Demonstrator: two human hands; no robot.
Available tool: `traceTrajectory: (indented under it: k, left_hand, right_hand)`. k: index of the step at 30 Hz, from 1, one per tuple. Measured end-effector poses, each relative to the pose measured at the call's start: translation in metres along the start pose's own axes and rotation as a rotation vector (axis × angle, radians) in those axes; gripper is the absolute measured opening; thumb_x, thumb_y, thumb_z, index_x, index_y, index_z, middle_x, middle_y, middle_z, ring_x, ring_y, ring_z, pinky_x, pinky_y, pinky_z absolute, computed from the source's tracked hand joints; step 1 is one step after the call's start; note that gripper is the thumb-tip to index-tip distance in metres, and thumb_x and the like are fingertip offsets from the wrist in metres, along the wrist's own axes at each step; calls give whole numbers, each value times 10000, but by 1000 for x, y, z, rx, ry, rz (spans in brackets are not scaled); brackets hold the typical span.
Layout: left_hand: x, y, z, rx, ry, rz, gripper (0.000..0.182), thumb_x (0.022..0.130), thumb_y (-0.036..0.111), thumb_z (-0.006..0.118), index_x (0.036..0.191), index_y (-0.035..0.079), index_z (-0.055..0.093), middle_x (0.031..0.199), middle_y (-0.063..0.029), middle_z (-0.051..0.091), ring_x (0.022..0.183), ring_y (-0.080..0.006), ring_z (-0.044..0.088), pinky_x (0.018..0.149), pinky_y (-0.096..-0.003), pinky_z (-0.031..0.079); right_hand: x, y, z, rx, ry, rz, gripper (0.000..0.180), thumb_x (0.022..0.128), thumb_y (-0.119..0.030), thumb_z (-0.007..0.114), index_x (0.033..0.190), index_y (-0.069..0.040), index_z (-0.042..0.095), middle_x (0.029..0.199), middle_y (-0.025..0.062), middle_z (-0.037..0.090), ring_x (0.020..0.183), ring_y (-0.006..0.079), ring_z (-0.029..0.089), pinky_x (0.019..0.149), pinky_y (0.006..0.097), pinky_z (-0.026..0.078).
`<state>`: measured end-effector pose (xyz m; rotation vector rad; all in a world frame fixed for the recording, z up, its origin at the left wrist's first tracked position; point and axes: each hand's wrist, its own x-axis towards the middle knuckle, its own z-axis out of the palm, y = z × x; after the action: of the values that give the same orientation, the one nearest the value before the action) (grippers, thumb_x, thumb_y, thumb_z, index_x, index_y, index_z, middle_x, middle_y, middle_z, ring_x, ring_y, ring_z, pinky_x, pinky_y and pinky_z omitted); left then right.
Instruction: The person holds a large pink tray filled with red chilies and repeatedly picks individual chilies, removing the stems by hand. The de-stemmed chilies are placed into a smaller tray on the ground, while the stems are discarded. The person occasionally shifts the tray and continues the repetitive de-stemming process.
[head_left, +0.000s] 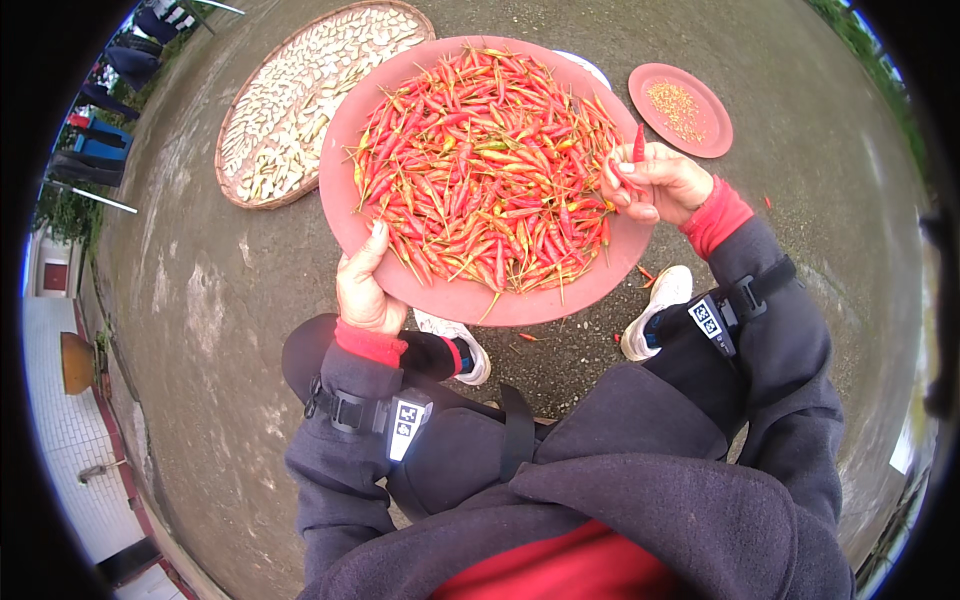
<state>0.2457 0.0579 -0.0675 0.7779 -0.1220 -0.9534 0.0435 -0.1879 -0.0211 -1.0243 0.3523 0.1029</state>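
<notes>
Before me is a wide reddish plastic tray (457, 301) heaped with red chili peppers (480, 165), some yellowish or green, many with thin stems. My left hand (367, 289) grips the tray's near left rim, thumb on top and fingers hidden beneath. Over the right rim, my right hand (656, 180) pinches a red chili pepper (639, 142) that points upward. Another bit of red shows among its fingers; whether it is a second pepper I cannot tell.
A round woven tray (225, 176) of pale dried slices lies at the far left. At the far right sits a smaller reddish plate (720, 142) with yellowish bits, perhaps seeds. Fallen chilies (529, 337) dot the concrete near my white shoes (660, 307). Dark clothes (131, 67) hang at upper left.
</notes>
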Motion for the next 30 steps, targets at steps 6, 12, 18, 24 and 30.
traceTrajectory:
  k: [6,12,18,24,30]
  left_hand:
    - [-1,1,1,11,7,-4,468,824,94,532,1247,2,355,1216,-119,464,1110,-250,459,956,-402,355]
    - [0,0,1,10,16,3,464,824,87,529,1245,-1,356,1214,-117,466,1107,-247,461,955,-401,357]
    - [-1,1,3,28,22,9,461,825,93,534,1241,-6,360,1215,-119,465,1101,-246,465,955,-397,356]
    - [-2,-1,3,27,40,25,456,827,94,535,1238,-10,366,1219,-122,462,1109,-246,456,961,-393,346]
    - [-6,-6,1,-4,49,41,466,825,87,532,1245,-13,356,1229,-121,453,1114,-248,451,965,-394,343]
  right_hand:
    - [-3,1,1,74,2,-43,170,849,-193,505,841,-28,460,682,65,465,454,103,421,412,204,335]
    - [1,4,-6,-168,260,-24,154,879,-210,475,859,-57,488,655,34,539,449,83,499,390,183,393]
    - [0,0,-12,-387,340,53,108,877,-165,439,854,-72,491,616,-5,518,409,64,481,355,182,373]
    - [-14,-12,-23,-611,677,117,106,862,-149,422,891,-65,481,595,-13,487,409,67,470,349,196,352]
    - [-23,-10,-53,-816,967,373,155,849,-142,424,859,-18,517,663,51,564,467,100,531,360,229,378]
